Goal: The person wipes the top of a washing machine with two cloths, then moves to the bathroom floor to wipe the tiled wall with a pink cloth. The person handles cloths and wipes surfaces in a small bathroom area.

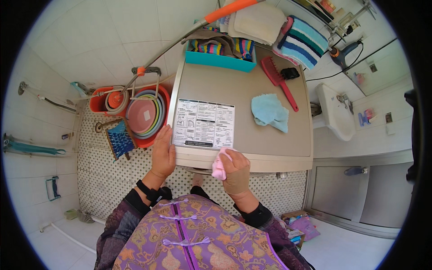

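Note:
My right hand (237, 171) grips a bunched pink cloth (220, 166) at the front edge of a washing machine's flat top (209, 81), by the lower right corner of an instruction sticker (204, 124). At the top's front left corner, my left hand (164, 152) rests against the edge with its fingers pointing away from me and nothing seen in it. A crumpled light blue cloth (270, 112) lies right of the sticker. Beside it are a red comb-like hairbrush (279, 82) and a black hair claw clip (290, 73).
A teal box (221, 62) of striped fabric and folded towels (258, 23) stand at the back. A mop pole (168, 47) slants over red tubs with stacked basins (141, 114) at left, near a small woven stool (120, 139). The washbasin (337, 116) is at right.

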{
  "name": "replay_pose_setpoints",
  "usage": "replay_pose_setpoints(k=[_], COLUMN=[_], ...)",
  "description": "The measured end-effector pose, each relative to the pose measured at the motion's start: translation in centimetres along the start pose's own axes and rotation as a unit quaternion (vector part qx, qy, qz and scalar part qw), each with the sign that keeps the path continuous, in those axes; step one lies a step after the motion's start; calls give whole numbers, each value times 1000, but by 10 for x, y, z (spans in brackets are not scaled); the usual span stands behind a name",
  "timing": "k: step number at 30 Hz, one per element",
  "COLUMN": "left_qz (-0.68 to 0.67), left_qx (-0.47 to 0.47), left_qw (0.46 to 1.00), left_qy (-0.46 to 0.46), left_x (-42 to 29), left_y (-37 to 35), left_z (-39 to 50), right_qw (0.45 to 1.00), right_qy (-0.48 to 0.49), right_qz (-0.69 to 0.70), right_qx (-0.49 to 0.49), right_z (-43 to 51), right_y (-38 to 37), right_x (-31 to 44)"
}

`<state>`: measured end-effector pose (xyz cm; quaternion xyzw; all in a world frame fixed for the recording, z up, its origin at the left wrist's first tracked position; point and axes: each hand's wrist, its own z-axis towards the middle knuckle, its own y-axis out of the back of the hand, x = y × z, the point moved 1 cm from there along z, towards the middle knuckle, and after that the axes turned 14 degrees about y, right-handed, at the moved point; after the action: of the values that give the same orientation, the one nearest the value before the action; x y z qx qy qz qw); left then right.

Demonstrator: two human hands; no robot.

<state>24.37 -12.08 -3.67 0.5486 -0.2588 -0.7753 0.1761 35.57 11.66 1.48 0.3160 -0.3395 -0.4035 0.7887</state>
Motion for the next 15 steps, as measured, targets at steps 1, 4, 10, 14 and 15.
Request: replay_pose_setpoints(k=[1, 4, 10, 14, 15], left_qz=[-6, -23, -43, -15, 7], left_qx=[5, 26, 122, 163, 167], left_qw=[1000, 999, 992, 981, 976], left_qy=[2, 0, -10, 107, 136], left_x=[0, 2, 57, 141, 165], left_y=[0, 2, 48, 98, 111], left_z=[0, 3, -14, -44, -53], right_qw=[1000, 1000, 1000, 999, 999], right_qy=[4, 12, 14, 6, 4], right_qz=[1, 2, -12, -31, -33], right_qx=[4, -4, 25, 37, 39], right_z=[5, 22, 58, 80, 84], right_y=[-6, -24, -66, -90, -95], right_x=[7, 28, 72, 92, 95])
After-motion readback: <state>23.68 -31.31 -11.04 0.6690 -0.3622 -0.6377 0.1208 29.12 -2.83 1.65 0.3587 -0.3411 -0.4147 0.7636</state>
